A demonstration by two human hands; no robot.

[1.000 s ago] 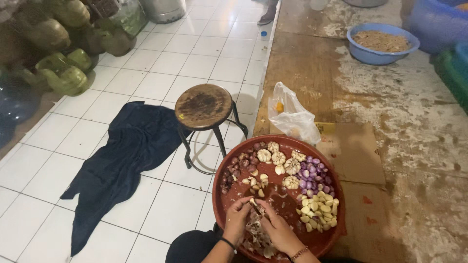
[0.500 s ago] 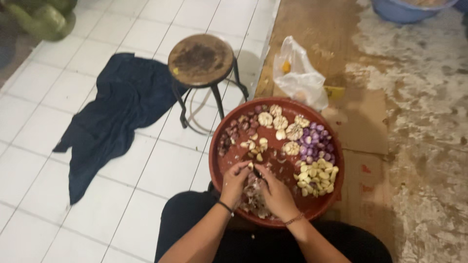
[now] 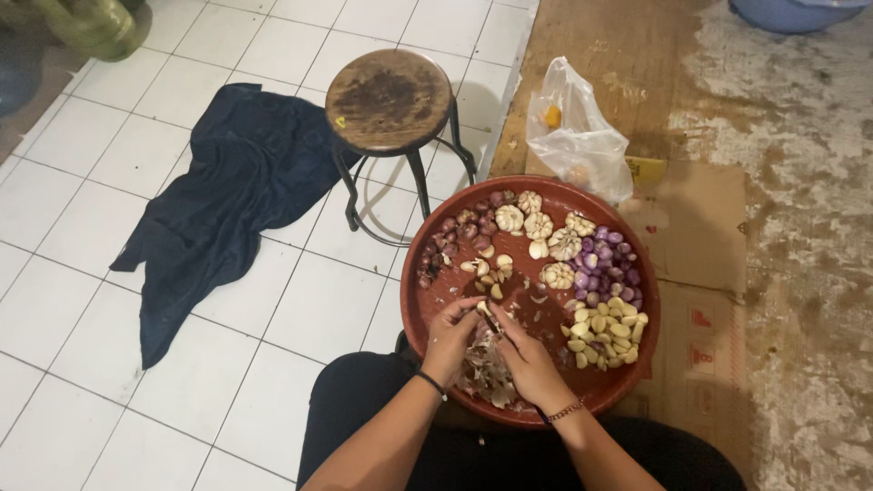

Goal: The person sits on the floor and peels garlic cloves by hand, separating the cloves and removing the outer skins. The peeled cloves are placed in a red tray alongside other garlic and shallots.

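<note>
Two hands meet over the near edge of a round red tray that rests on the person's lap: the left hand pinches a small garlic clove, and the right hand is closed around a thin dark blade set against that clove (its handle is hidden in the fist). Papery peelings lie heaped between the wrists. Toward the tray's right edge sit peeled cloves, then purple shallots; whole garlic bulbs and dark unpeeled shallots fill the far edge. Beyond the tray stand a clear plastic bag, a round wooden stool and a dark blue cloth on the white tiles
</note>
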